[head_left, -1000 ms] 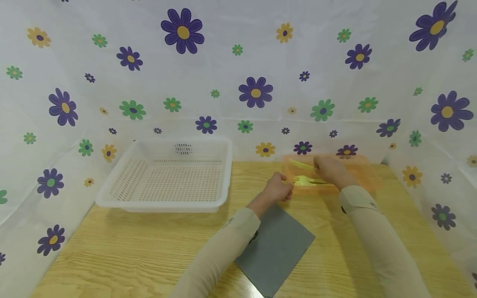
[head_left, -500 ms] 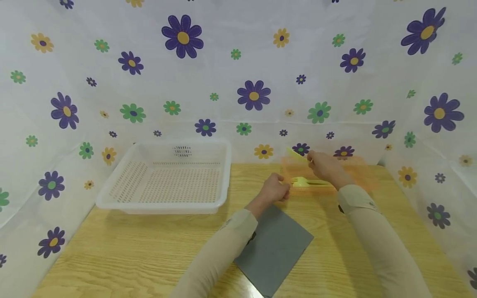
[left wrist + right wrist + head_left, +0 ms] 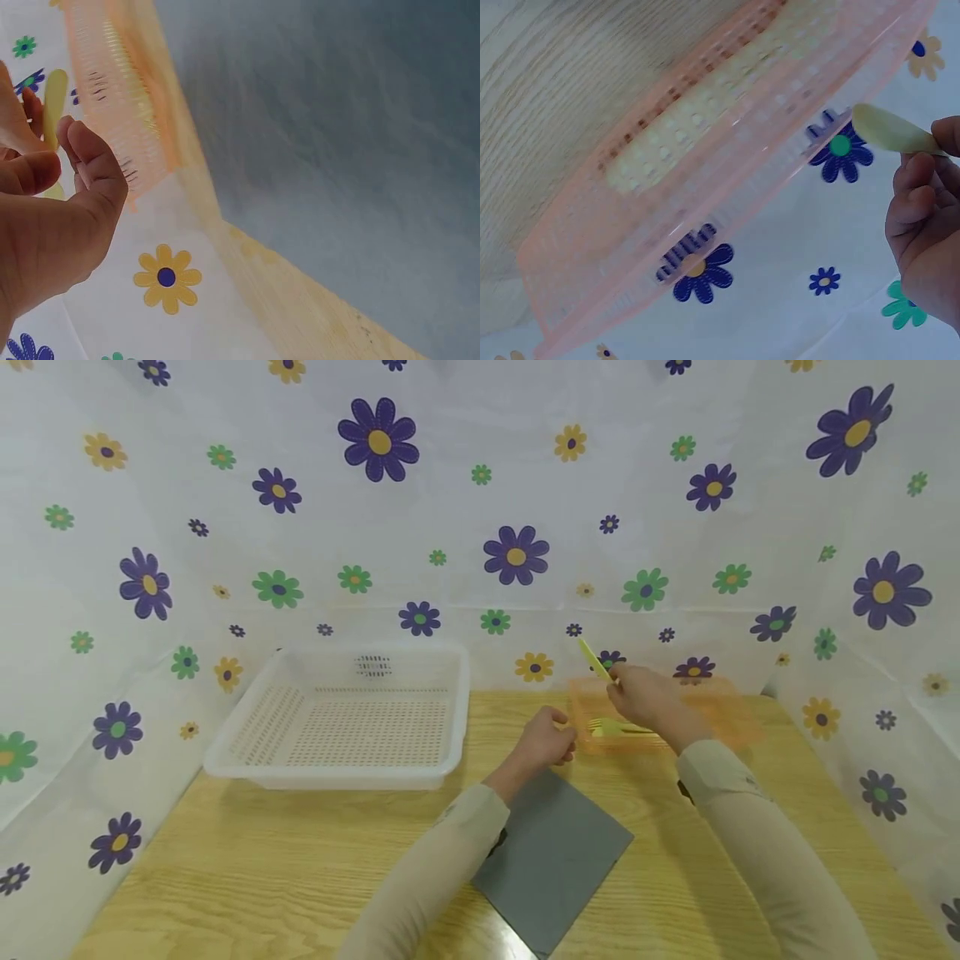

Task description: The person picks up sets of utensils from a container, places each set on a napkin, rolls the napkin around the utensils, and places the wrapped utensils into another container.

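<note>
A slim yellow plastic knife [image 3: 595, 661] stands tilted above the orange basket [image 3: 731, 718], pinched between thumb and fingers of my right hand [image 3: 648, 697]. In the right wrist view the broad rounded end of the knife [image 3: 889, 129] juts from the fingertips. A yellow fork [image 3: 600, 727] and more yellow cutlery lie in the basket, partly seen through its slotted side. My left hand [image 3: 543, 739] hovers just left of the basket, fingers loosely bent and holding nothing. In the left wrist view my left hand [image 3: 67, 225] partly overlaps the knife [image 3: 54, 105] behind it.
A large white slotted basket [image 3: 330, 772] stands on the left of the wooden table [image 3: 262, 868]. A grey square board [image 3: 555, 860] lies in front, partly under the left forearm. A flowered white sheet [image 3: 450, 510] encloses the table's back and sides.
My right hand has lifted the knife up out of the orange basket and tilted it more upright, moving slightly left. My left hand has drawn a little away from the basket's left end.
</note>
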The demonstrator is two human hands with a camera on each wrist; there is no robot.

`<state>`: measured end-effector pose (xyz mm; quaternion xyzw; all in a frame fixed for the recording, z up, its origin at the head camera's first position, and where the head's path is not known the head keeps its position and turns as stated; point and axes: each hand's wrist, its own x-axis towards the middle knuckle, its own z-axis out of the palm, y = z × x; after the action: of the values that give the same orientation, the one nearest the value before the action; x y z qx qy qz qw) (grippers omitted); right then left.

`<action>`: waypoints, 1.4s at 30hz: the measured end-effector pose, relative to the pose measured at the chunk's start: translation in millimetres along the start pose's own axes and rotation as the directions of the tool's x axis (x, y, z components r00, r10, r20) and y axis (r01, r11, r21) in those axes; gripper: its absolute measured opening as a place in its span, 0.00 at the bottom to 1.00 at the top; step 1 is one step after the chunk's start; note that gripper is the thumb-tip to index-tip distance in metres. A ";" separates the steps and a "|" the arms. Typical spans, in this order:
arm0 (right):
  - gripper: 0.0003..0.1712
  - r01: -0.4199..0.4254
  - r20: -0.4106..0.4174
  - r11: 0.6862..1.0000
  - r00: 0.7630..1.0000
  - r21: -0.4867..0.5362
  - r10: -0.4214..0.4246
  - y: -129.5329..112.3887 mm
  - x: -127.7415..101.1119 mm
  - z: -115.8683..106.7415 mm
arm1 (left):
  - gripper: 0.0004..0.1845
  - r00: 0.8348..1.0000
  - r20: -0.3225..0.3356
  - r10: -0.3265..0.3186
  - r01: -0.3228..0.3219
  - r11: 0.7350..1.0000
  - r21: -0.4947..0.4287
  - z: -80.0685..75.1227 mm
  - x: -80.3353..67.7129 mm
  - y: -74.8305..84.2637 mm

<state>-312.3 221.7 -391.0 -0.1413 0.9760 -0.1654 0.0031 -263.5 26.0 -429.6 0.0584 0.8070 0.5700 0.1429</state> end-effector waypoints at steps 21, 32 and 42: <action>0.15 0.062 -0.005 0.926 0.998 0.372 -0.065 -49.1 -28.3 18.5 | 0.10 0.996 -0.033 0.080 -0.080 0.997 0.020 -17.9 -33.6 7.4; 0.12 0.043 0.081 0.801 0.990 0.598 -0.113 -75.2 -40.1 38.5 | 0.09 0.975 -0.053 0.216 -0.199 0.954 0.225 -31.3 -59.9 4.7; 0.12 -0.033 0.192 0.755 0.974 0.655 -0.124 -91.2 -44.6 64.0 | 0.07 0.967 -0.042 0.253 -0.216 0.892 0.398 -46.8 -76.9 -9.3</action>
<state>-241.0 130.8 -423.8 -0.1727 0.8463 -0.4786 0.1578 -203.5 -39.3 -411.2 0.1561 0.8970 0.4131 0.0211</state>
